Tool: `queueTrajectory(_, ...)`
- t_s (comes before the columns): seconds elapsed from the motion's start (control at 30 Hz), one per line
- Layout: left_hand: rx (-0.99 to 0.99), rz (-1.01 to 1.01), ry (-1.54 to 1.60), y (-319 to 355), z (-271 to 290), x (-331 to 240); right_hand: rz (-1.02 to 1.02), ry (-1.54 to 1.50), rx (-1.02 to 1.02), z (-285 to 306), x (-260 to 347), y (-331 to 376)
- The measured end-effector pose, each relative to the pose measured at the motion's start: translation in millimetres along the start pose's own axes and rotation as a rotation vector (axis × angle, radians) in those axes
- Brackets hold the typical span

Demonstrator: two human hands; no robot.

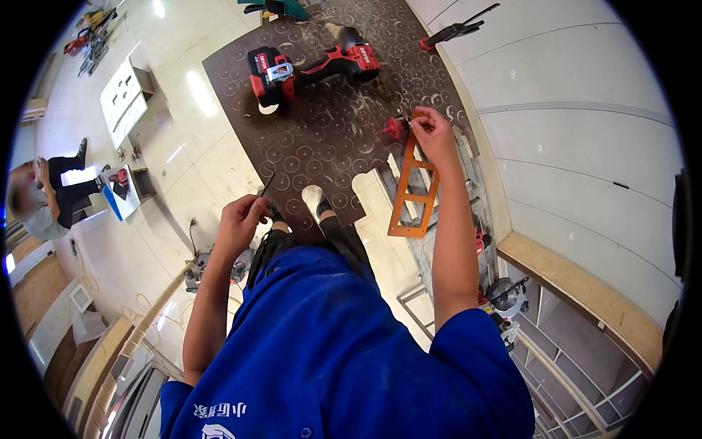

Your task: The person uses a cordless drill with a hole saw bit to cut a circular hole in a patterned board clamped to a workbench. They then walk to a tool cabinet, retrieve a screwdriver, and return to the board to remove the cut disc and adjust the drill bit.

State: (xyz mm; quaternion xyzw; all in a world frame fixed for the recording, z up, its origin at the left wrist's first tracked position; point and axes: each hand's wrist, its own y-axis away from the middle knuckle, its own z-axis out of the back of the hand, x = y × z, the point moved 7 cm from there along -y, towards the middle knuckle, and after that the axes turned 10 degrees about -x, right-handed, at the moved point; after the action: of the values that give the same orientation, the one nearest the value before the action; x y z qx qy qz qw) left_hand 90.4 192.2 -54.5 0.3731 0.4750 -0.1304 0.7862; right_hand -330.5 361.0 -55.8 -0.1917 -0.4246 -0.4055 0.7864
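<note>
— Two hands, two jobs. Your right hand [431, 133], right of centre in the frame, has its fingers pinched together on the top end of the orange frame [412, 189].

— Which way does that frame run?

— Its long axis goes from your fingertips down and slightly left, toward the middle of the frame, alongside your forearm. It lies over the grey rails [428, 219], at the right edge of the dark board [329, 124]. So it is already in your right hand; your left is well apart from it.

— And your left hand?

— Your left hand [241, 219], left of centre, is curled closed around a thin dark tool [268, 183] whose tip points up and right. I cannot tell what kind of tool it is.

— Anything else close?

— A small red knob [393, 128] sits just left of your right fingers. The red drill [314, 67] lies on its side farther up the board, nearer your right hand than your left.
</note>
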Motion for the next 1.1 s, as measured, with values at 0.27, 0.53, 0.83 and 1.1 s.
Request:
queueTrajectory(0.27,0.002,0.004,-0.009,0.0,-0.5,1.7,-0.005,0.018,-0.017,-1.4,1.8,-0.9)
queueTrajectory(0.53,0.005,0.011,-0.013,-0.1,-1.1,1.4,-0.057,-0.056,-0.002,-2.9,-11.4,-3.9)
queueTrajectory(0.83,0.002,0.019,0.010,0.7,0.0,5.9,0.135,0.256,-0.103,0.8,45.0,1.4)
queueTrajectory(1.1,0.001,0.012,0.043,1.2,1.0,5.4,0.115,0.816,0.370,-71.4,64.2,-31.3)
